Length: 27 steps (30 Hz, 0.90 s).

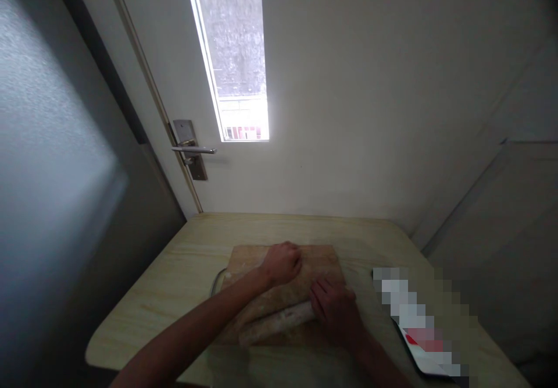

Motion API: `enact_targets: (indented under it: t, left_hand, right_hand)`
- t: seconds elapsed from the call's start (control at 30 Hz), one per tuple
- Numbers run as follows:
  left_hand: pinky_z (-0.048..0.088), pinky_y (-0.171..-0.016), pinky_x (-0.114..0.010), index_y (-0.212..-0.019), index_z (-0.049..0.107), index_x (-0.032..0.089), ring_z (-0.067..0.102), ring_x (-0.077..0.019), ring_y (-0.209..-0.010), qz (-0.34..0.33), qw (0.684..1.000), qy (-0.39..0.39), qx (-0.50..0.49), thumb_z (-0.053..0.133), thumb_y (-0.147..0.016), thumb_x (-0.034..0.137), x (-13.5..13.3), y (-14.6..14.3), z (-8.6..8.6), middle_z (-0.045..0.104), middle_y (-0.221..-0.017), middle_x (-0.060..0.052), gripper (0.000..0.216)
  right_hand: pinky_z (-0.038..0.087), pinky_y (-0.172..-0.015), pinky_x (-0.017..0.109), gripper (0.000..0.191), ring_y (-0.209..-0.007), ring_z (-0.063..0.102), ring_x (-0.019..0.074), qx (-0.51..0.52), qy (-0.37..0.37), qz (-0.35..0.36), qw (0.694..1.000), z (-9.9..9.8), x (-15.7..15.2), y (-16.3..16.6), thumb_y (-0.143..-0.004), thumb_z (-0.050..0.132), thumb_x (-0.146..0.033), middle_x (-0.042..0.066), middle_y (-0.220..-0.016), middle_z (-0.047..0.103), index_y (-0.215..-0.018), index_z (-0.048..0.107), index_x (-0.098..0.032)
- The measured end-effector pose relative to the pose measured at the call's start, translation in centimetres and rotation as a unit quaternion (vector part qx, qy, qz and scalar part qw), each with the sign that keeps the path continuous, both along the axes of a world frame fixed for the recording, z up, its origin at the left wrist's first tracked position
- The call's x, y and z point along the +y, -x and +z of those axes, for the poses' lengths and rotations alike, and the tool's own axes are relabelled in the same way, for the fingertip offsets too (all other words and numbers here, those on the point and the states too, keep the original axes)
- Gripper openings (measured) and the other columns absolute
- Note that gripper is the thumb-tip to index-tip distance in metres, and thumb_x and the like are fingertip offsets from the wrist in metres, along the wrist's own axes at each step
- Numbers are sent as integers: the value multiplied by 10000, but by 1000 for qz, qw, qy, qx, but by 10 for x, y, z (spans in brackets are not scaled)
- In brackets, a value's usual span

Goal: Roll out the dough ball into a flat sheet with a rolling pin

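A wooden cutting board (pixel 320 260) with pale, flour-like smudges lies on the table. Across its near part, at a slant, lies a whitish, floury roll (pixel 276 325); whether it is a rolling pin or a log of dough I cannot tell. My right hand (pixel 333 303) is closed over the roll's right end, which its fingers hide. Farther up the board, my left hand (pixel 282 263) is curled into a fist close to the surface. What it holds, if anything, is hidden. My left forearm crosses over the board's left side.
The pale wood-grain table (pixel 174 286) has rounded corners. A metal handle (pixel 214 283) sticks out at the board's left. On the right lies a flat, partly blurred-out object (pixel 429 359). Behind the table stands a white door with a lever handle (pixel 194 150) and a narrow window (pixel 235 45).
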<state>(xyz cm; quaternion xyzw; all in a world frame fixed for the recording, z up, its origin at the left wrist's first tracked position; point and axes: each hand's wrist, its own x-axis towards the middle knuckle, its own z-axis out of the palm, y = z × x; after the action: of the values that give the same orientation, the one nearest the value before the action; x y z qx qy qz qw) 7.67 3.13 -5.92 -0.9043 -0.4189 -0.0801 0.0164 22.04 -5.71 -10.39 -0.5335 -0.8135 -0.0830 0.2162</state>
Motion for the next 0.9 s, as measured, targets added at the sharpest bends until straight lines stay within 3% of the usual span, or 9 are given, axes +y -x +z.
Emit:
enact_targets:
  t: [0.07, 0.17, 0.23, 0.3, 0.47, 0.63, 0.77, 0.9]
  left_hand:
    - [394, -696, -337, -738, 567, 143, 505, -206, -791, -28, 998, -53, -12, 301, -822, 257, 1, -2, 2, 566, -767, -99, 302]
    - [362, -788, -379, -771, 549, 139, 480, -207, -830, -123, 983, -135, -6, 317, -836, 272, -6, -3, -3, 553, -795, -101, 276]
    - [321, -859, -390, -806, 543, 140, 468, -202, -866, -194, 969, -150, 8, 354, -826, 229, -15, 3, -8, 552, -827, -90, 210]
    - [302, -894, -368, -895, 528, 143, 453, -190, -916, -221, 966, -131, -13, 344, -825, 183, -25, 11, -10, 547, -902, -85, 200]
    - [315, -901, -337, -1132, 393, 138, 361, -193, -1086, -114, 977, -15, -180, 443, -771, 262, -26, 32, 1, 409, -1185, -120, 385]
    - [375, -823, -315, -1016, 507, 144, 496, -182, -933, -129, 956, 168, -204, 514, -712, 374, -14, 37, -4, 553, -1009, -77, 381]
    - [403, -757, -291, -863, 579, 135, 537, -174, -810, -67, 946, 177, -261, 561, -664, 358, -21, 33, -13, 602, -852, -45, 300]
    - [413, -733, -280, -856, 591, 135, 542, -169, -782, -15, 936, 167, -309, 527, -693, 330, -27, 20, -20, 606, -837, -48, 261]
  right_hand:
    - [257, -571, 268, 227, -677, 476, 134, -5, -4, -5, 1000, 1, 0, 0, -797, 332, -177, 30, -712, 565, -731, 549, -180]
    - [258, -571, 264, 214, -693, 478, 135, -12, -12, -7, 1000, -1, 1, 1, -793, 341, -175, 29, -713, 564, -729, 545, -183]
    - [257, -576, 263, 210, -694, 475, 135, -11, -16, -6, 1000, -2, 1, 0, -790, 345, -175, 25, -704, 558, -702, 535, -187]
    - [252, -575, 264, 204, -679, 469, 134, -9, -17, -3, 1000, -2, 1, 0, -786, 347, -168, 19, -704, 556, -698, 531, -190]
    - [255, -590, 258, 217, -656, 465, 121, -4, -12, 20, 1000, -3, 1, -2, -797, 329, -158, 11, -719, 558, -713, 527, -185]
    - [257, -583, 260, 214, -645, 466, 121, -19, -23, 11, 1000, -3, 1, -1, -801, 330, -183, 20, -705, 555, -718, 528, -182]
    - [245, -546, 256, 234, -612, 467, 121, -26, -9, -28, 999, 1, -2, 0, -798, 329, -201, 21, -668, 557, -669, 524, -185]
    - [246, -531, 250, 257, -589, 471, 115, -9, -17, -31, 999, 2, -5, -2, -803, 306, -200, 26, -688, 569, -693, 537, -182]
